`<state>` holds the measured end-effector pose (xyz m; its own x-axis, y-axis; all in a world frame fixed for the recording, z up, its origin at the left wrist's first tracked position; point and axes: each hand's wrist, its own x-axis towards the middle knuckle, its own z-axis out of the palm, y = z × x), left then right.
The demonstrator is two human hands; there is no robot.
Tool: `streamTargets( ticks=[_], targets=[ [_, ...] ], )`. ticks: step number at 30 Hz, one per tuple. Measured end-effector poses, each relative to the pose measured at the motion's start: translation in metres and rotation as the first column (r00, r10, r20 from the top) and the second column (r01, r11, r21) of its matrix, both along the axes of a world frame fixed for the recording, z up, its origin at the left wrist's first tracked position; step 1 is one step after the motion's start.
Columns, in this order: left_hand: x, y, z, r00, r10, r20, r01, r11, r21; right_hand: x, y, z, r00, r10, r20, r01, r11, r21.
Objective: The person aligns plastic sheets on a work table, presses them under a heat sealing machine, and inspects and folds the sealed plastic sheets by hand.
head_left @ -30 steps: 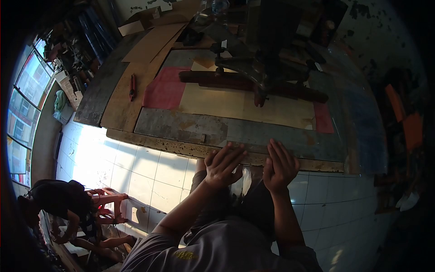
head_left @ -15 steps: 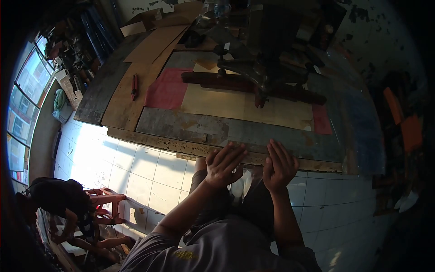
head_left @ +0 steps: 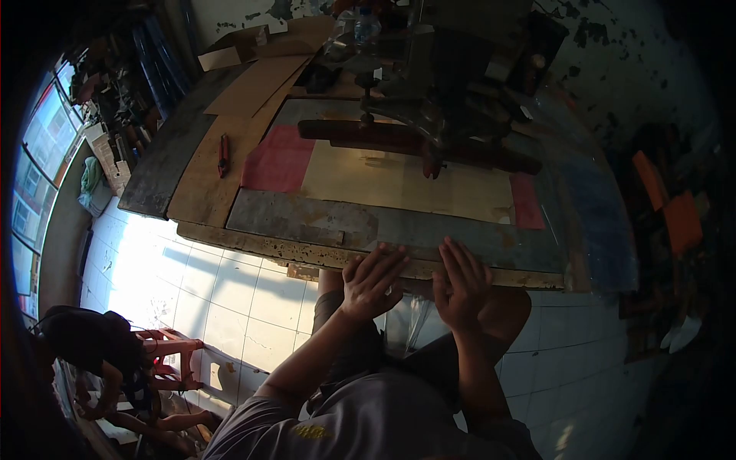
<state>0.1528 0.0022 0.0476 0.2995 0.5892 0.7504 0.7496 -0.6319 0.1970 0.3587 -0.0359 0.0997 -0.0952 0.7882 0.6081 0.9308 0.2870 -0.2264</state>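
Note:
My left hand (head_left: pixel 371 282) rests on the worn front edge of the table (head_left: pixel 307 249), its fingers stretched out over the rim. Beside it, my right hand (head_left: pixel 463 285) lies on the same edge with fingers extended. Neither holds anything. Just beyond my fingertips is a grey board (head_left: pixel 437 228), which carries a cream sheet (head_left: pixel 383 184) with a red piece (head_left: pixel 277 159) at its left end and a smaller red piece (head_left: pixel 527 201) at its right. Across the cream sheet's far part stretches a dark red bar (head_left: pixel 368 135) on a dark metal bracket, partly lost in shadow.
A red utility knife (head_left: pixel 224 156) lies on the wooden board at left, near cardboard sheets (head_left: pixel 249 88). A plastic bottle (head_left: pixel 366 24) stands at the back. Clear plastic (head_left: pixel 598 215) hangs over the right edge. At lower left, a person (head_left: pixel 96 345) sits near a red stool (head_left: pixel 172 354).
My right knee has swung out to the right under the table edge. The view has shifted slightly; both hands stay on the edge.

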Motion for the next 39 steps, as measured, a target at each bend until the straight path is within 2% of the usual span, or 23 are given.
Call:
streamTargets(
  ticks=[5,17,20,23,24,25,28,31,32,35,36,39],
  targets=[
    [-0.001,-0.006,0.012,1.000,0.002,-0.011,-0.002,0.999,-0.052,-0.002,-0.006,0.007,0.996,-0.003,0.094,0.014,0.993,-0.113],
    [-0.021,-0.018,0.010,0.984,-0.156,0.091,0.157,0.988,-0.003,-0.016,-0.035,-0.005,0.993,0.081,-0.086,-0.087,0.993,-0.077],
    [-0.020,-0.011,0.017,0.972,-0.220,0.080,0.224,0.973,-0.058,-0.014,-0.034,-0.020,0.994,0.085,-0.072,-0.087,0.996,-0.032],
    [-0.013,-0.002,0.032,0.985,-0.171,0.035,0.174,0.980,-0.097,-0.014,-0.030,-0.017,0.994,0.073,-0.077,-0.074,0.997,-0.009],
    [-0.011,-0.002,0.049,0.988,-0.144,-0.053,0.138,0.985,-0.108,-0.012,-0.030,-0.014,0.994,0.082,-0.075,-0.084,0.996,-0.021],
    [-0.009,0.002,0.052,0.983,-0.176,-0.046,0.169,0.977,-0.130,-0.012,-0.032,-0.014,0.993,0.089,-0.077,-0.092,0.995,-0.033],
    [-0.008,0.007,0.056,0.967,-0.252,-0.041,0.242,0.954,-0.175,-0.018,-0.052,-0.028,0.979,0.010,-0.203,0.011,0.995,0.100],
    [-0.008,0.007,0.056,0.964,-0.263,-0.049,0.250,0.952,-0.174,-0.019,-0.076,-0.081,0.915,-0.016,-0.403,0.058,0.994,0.091],
    [-0.008,0.008,0.055,0.964,-0.260,-0.051,0.248,0.954,-0.166,-0.027,-0.080,-0.084,0.895,-0.086,-0.438,0.065,0.996,-0.064],
    [-0.005,0.011,0.054,0.963,-0.268,-0.030,0.261,0.954,-0.148,-0.042,-0.083,-0.106,0.806,-0.116,-0.580,-0.075,0.953,-0.295],
    [-0.004,0.011,0.053,0.962,-0.273,-0.020,0.267,0.952,-0.146,-0.044,-0.081,-0.119,0.717,-0.096,-0.691,-0.156,0.943,-0.294],
    [0.001,0.010,0.060,0.967,-0.250,0.043,0.253,0.958,-0.135,-0.043,-0.081,-0.130,0.670,-0.141,-0.729,-0.164,0.930,-0.330]
  ],
)
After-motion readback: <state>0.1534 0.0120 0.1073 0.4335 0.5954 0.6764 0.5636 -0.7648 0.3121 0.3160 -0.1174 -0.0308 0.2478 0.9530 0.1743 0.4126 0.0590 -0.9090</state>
